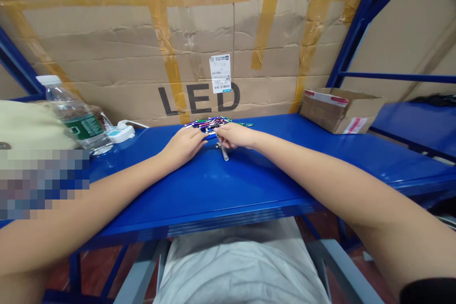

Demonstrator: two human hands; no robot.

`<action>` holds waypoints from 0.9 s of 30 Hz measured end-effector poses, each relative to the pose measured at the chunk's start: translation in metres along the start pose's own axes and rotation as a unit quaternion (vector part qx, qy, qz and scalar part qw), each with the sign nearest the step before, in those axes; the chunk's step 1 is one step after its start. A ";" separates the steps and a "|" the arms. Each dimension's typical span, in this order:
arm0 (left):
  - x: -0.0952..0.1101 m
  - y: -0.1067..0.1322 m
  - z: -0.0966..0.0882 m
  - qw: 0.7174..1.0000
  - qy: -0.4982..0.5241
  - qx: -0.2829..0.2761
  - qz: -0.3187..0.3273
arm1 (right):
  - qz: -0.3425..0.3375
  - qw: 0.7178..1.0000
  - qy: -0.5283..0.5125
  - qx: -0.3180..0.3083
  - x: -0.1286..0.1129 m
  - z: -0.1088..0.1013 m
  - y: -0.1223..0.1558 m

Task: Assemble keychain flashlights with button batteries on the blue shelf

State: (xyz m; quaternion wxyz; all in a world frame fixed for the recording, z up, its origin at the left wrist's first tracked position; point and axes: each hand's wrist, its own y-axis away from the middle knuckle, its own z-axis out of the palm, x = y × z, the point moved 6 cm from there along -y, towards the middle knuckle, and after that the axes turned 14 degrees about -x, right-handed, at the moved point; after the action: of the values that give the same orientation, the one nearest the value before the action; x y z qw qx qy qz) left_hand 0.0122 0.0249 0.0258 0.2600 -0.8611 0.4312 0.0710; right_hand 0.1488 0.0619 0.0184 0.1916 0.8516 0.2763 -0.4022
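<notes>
A pile of shiny pens (223,119) in blue, purple, red and green lies at the back of the blue table, against the carton. My left hand (185,146) is at the pile's near left side, back up. A blue pen (211,137) shows at its thumb and fingertips, and the hand seems closed on it. Close by on the right, my right hand (235,136) has its fingers curled in a pinch; what they hold is hidden. Just below it a small pale cylindrical piece (224,153) lies on the table, with tiny bits beside its upper end.
Behind the blue table (228,185) stands a large taped carton (199,33) marked LED. On the left are a water bottle (80,118), a white power strip (121,134) and a pale yellow-green item (32,123). A small open box (338,109) sits at the right.
</notes>
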 end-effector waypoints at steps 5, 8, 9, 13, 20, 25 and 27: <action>-0.005 -0.007 0.007 0.996 0.080 -0.012 -0.042 | -0.010 0.980 0.188 0.070 -0.011 -0.025 0.005; -0.008 -0.008 0.010 0.989 0.124 -0.033 -0.069 | -0.025 0.952 0.270 0.143 -0.013 -0.055 0.019; -0.009 -0.008 0.011 0.987 0.131 -0.042 -0.079 | -0.025 0.955 0.269 0.123 -0.009 -0.062 0.022; -0.016 -0.005 0.015 0.980 0.148 -0.074 -0.112 | 0.057 0.900 0.402 0.159 0.020 -0.099 0.034; -0.018 -0.005 0.019 0.977 0.168 -0.084 -0.099 | 0.116 0.899 0.416 0.075 0.066 -0.103 0.021; -0.015 -0.005 0.017 0.976 0.175 -0.097 -0.087 | 0.144 0.894 0.422 0.042 0.062 -0.088 0.016; -0.014 -0.005 0.017 0.975 0.180 -0.097 -0.089 | 0.142 0.895 0.422 0.030 0.057 -0.085 0.017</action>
State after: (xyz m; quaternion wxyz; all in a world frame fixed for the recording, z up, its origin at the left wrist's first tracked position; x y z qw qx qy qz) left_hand 0.0090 0.0462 0.0182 0.0985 -0.9157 0.3838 -0.0669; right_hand 0.2386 0.1129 0.0263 0.0863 0.9768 0.1953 0.0182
